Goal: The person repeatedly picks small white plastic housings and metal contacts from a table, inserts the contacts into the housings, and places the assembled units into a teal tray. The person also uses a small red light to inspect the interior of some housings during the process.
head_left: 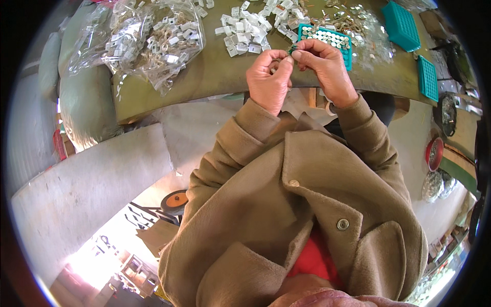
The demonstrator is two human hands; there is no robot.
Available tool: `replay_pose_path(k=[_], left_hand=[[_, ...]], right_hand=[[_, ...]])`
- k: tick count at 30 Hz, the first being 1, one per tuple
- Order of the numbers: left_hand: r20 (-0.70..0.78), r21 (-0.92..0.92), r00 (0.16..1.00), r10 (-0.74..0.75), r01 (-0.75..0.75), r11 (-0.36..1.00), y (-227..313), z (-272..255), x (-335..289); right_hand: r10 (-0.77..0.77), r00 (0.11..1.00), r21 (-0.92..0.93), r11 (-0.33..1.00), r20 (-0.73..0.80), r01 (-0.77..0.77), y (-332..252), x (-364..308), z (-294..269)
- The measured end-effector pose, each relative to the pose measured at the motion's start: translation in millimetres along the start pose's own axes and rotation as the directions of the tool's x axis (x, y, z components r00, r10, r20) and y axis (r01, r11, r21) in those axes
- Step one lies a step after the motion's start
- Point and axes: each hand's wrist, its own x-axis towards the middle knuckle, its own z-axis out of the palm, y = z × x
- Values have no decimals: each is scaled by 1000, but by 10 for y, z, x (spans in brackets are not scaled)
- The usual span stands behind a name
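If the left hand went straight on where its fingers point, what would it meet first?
The left hand would likely meet the small dark-green piece at the fingertips first, then the right hand; depth is unclear.

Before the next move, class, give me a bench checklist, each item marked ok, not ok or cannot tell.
1. Small dark green part pinched between left hand and right hand: ok.
2. Its full shape uncovered: not ok, partly hidden.
3. Rectangular teal plastic tray with round white-topped pieces beside the right hand: ok.
4. Blocky white plastic pieces heaped on the olive-green table: ok.
5. Clear plastic bag sealed: cannot tell.
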Motion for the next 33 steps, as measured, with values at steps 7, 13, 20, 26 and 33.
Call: replay_pose_path(k=[7, 13, 20, 26, 33], left_hand=[[98, 168, 992, 74, -90, 982, -67, 65, -61], [193, 360, 981, 32, -101, 927, -140, -151, -46], [363, 920, 824, 436, -392, -25, -69, -813, 584], [391, 899, 831, 397, -437, 30, -139, -942, 682], [240, 923, 889, 389, -333, 191, -94, -786, 510]], right_hand=[[123, 988, 323, 935, 92, -146, 27, -174, -132], [198, 980, 401, 897, 9, -185, 6, -265, -226], [147, 984, 286, 943, 97, -169, 96, -335, -234], [160, 977, 229, 955, 144, -190, 117, -390, -194], [99, 987, 197, 973, 130, -123, 144, -374, -65]])
